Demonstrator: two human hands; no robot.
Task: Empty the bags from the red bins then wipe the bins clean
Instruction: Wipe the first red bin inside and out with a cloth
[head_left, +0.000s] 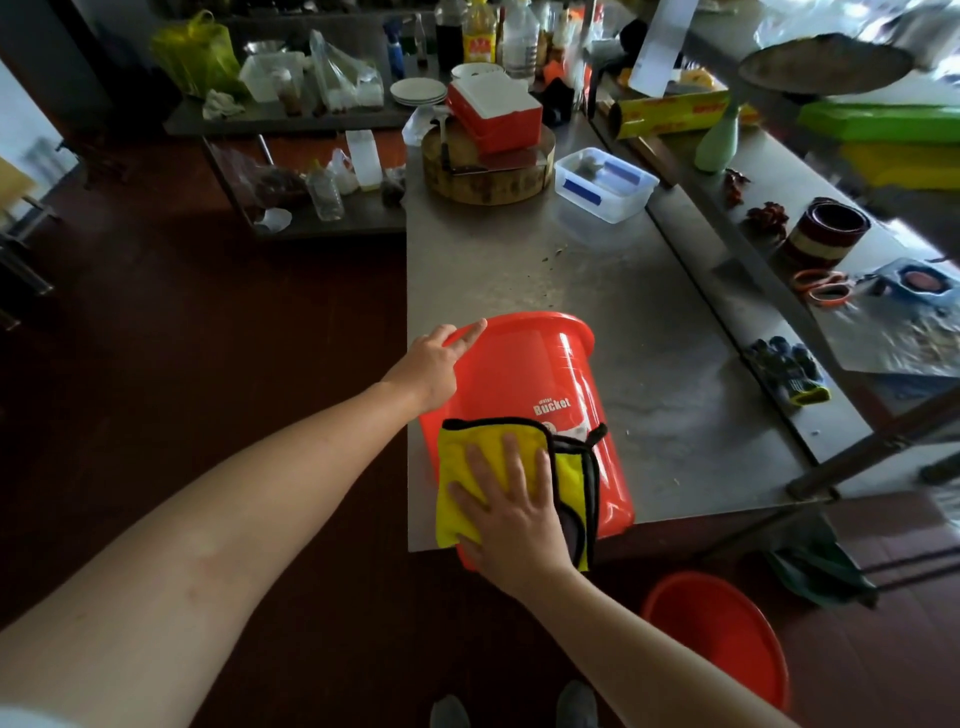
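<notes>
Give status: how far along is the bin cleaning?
Done: no bag shows on either bin. In hand: the table bin lies on its side on the table; the left hand rests on its rim, and the right hand presses a yellow cloth on its outer wall. Left: the floor bin; I cannot tell if it is wiped. The table bin's inside is hidden.

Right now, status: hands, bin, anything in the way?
Left hand rests on bin rim, bin on its side on table. Right hand flat, pressing cloth on bin wall. Nothing blocking; second bin on floor.
</notes>
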